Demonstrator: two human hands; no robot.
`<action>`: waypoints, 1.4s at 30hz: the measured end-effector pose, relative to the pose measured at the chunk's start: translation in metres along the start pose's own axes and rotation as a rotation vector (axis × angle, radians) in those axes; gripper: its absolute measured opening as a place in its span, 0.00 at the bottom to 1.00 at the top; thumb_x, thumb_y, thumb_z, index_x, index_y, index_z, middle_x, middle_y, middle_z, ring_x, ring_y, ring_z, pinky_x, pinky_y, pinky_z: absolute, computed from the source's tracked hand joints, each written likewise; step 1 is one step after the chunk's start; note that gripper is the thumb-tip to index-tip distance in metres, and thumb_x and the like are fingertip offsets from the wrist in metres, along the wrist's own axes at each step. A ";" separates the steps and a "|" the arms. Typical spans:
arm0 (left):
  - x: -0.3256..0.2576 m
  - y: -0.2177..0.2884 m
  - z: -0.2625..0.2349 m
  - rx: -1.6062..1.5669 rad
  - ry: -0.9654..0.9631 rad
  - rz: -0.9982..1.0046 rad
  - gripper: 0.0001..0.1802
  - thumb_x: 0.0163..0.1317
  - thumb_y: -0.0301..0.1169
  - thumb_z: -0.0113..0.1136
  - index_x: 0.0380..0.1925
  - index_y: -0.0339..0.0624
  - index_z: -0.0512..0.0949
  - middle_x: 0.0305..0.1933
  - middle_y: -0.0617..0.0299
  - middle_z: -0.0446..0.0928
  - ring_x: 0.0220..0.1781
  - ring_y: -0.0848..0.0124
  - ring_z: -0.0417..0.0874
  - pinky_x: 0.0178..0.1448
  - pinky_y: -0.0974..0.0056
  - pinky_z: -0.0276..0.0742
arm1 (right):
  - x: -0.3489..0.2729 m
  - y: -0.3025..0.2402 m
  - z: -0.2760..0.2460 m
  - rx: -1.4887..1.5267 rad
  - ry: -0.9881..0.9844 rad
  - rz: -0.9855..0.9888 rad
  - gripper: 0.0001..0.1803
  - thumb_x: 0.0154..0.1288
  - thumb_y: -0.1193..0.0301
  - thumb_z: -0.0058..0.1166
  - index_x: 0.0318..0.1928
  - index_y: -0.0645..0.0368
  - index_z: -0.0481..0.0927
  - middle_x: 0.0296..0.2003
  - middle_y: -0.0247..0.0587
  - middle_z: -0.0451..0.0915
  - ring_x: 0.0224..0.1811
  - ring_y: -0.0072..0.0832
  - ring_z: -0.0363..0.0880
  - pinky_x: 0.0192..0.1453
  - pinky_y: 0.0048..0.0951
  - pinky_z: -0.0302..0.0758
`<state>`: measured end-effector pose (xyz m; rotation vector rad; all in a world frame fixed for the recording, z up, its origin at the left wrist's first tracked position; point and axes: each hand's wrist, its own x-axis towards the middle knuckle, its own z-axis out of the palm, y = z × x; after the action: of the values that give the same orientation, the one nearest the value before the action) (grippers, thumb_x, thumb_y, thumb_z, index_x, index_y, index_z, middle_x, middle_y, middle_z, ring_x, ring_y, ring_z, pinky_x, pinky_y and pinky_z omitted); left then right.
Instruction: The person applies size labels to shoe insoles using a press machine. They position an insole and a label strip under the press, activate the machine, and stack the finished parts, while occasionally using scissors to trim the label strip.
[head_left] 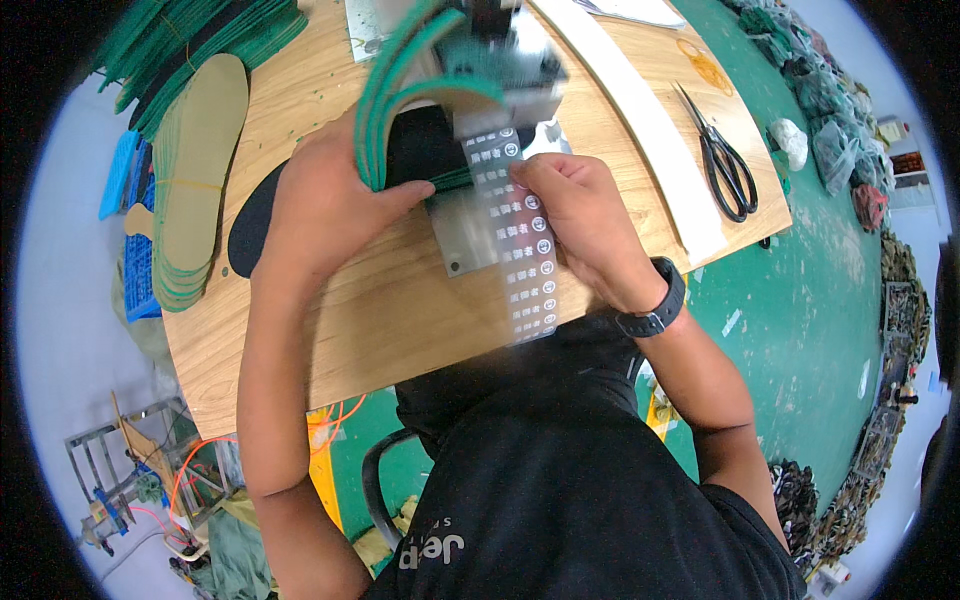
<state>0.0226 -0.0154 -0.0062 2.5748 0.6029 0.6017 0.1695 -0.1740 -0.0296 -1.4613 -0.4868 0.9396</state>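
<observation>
Fingers [400, 192] of the left hand [325, 205] are curled around a fanned stack of green insoles [400, 75], the thumb pressed flat along the lower edge so the bundle is pinched against the palm. Fingers [535, 175] of the right hand [580, 220] are bent together, pinching the upper part of a clear label strip [525, 250] that runs down toward the person's chest.

Largest in view is the wooden table [400, 310], which fills the middle of the picture above a green floor [800, 300]. On its left edge lies a tall stack of tan insoles [200, 170], with more green insoles [200, 40] piled behind it at the far corner. A white strip [650, 130] runs diagonally across the right side of the table. Under the hands sits a grey metal plate [465, 235], and a blurred machine head [510, 60] stands just above the held stack. A black insole [250, 225] lies flat beside the left wrist. Black scissors [725, 165] rest near the right edge, well apart from both hands. A black watch [660, 305] circles the right wrist.
</observation>
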 end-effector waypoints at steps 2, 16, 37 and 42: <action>0.000 -0.001 -0.005 -0.078 -0.052 -0.081 0.29 0.43 0.36 0.72 0.47 0.38 0.75 0.40 0.46 0.79 0.43 0.52 0.80 0.50 0.57 0.73 | -0.005 0.002 -0.006 0.029 0.030 -0.021 0.13 0.64 0.71 0.48 0.25 0.66 0.77 0.20 0.37 0.76 0.17 0.19 0.72 0.21 0.20 0.68; -0.004 -0.017 -0.012 -0.512 0.309 -0.233 0.11 0.54 0.31 0.56 0.33 0.34 0.78 0.26 0.66 0.76 0.30 0.78 0.72 0.38 0.69 0.71 | 0.005 0.002 0.006 0.220 -0.064 0.097 0.11 0.63 0.73 0.48 0.27 0.69 0.76 0.22 0.41 0.77 0.16 0.24 0.75 0.16 0.23 0.70; -0.003 -0.002 -0.005 -0.288 0.086 -0.207 0.20 0.50 0.34 0.63 0.43 0.40 0.76 0.32 0.56 0.78 0.35 0.65 0.78 0.44 0.63 0.73 | 0.011 0.013 0.009 0.031 -0.039 -0.035 0.16 0.67 0.67 0.48 0.25 0.65 0.78 0.18 0.38 0.77 0.15 0.21 0.73 0.17 0.20 0.66; -0.002 0.005 -0.003 0.029 -0.025 -0.051 0.34 0.42 0.36 0.69 0.54 0.44 0.71 0.43 0.46 0.78 0.47 0.48 0.77 0.51 0.54 0.72 | 0.005 -0.006 0.006 -0.046 -0.051 0.053 0.16 0.65 0.68 0.48 0.22 0.64 0.77 0.18 0.38 0.77 0.15 0.21 0.74 0.17 0.20 0.66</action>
<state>0.0210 -0.0192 -0.0023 2.5819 0.6713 0.5471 0.1693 -0.1656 -0.0247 -1.5005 -0.5127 1.0156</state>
